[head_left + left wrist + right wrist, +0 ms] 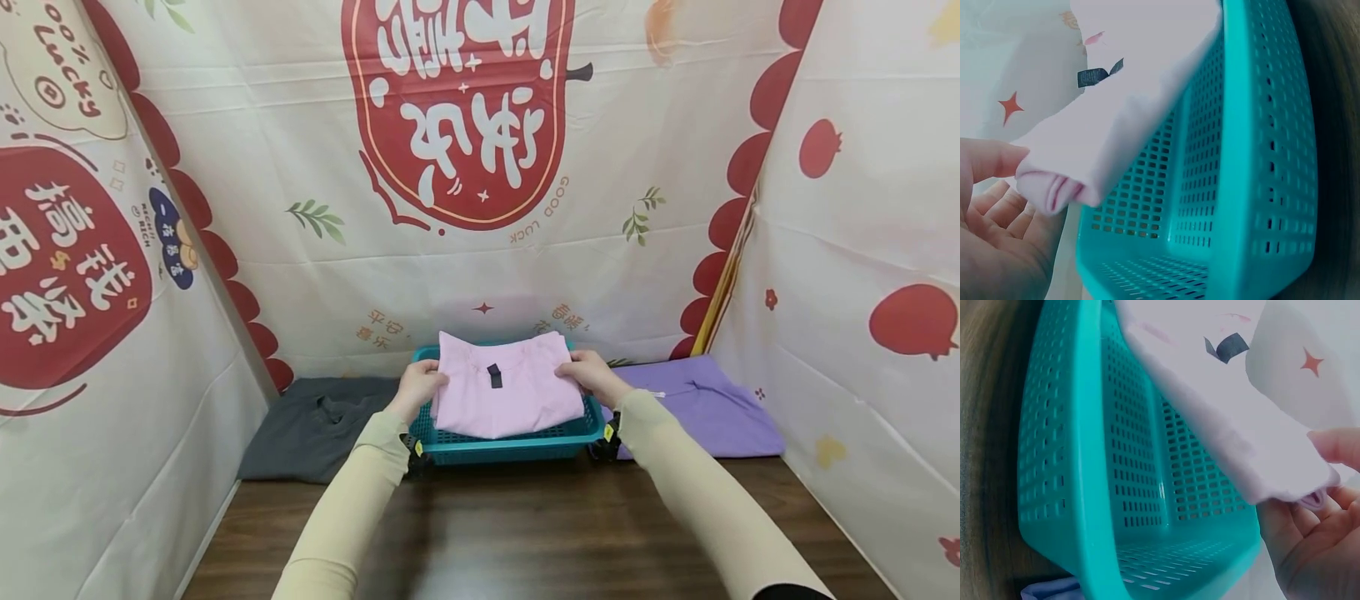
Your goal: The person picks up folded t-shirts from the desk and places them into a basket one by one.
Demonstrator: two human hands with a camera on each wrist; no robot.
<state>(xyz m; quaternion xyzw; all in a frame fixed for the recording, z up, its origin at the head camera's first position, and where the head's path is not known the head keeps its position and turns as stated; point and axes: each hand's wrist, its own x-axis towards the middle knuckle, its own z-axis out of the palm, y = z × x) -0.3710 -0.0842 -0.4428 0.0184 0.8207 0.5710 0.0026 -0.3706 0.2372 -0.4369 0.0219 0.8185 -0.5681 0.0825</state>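
A folded pink shirt [510, 400] with a dark neck label is held over a teal perforated basket [510, 450]. My left hand [420, 385] pinches its left edge between thumb and fingers; in the left wrist view the rolled layers show beside the thumb. On the opposite edge my right hand [596, 377] grips the shirt the same way, fingers underneath. Both wrist views show the basket's perforated inner walls and part of its floor below the cloth. The shirt hides the rest of the basket's inside in the head view.
A dark grey folded garment [315, 425] lies left of the basket on the brown wooden table [510, 533]. To the right lies a purple folded garment [705, 408]. Printed cloth walls [480, 275] enclose the table at the back and both sides.
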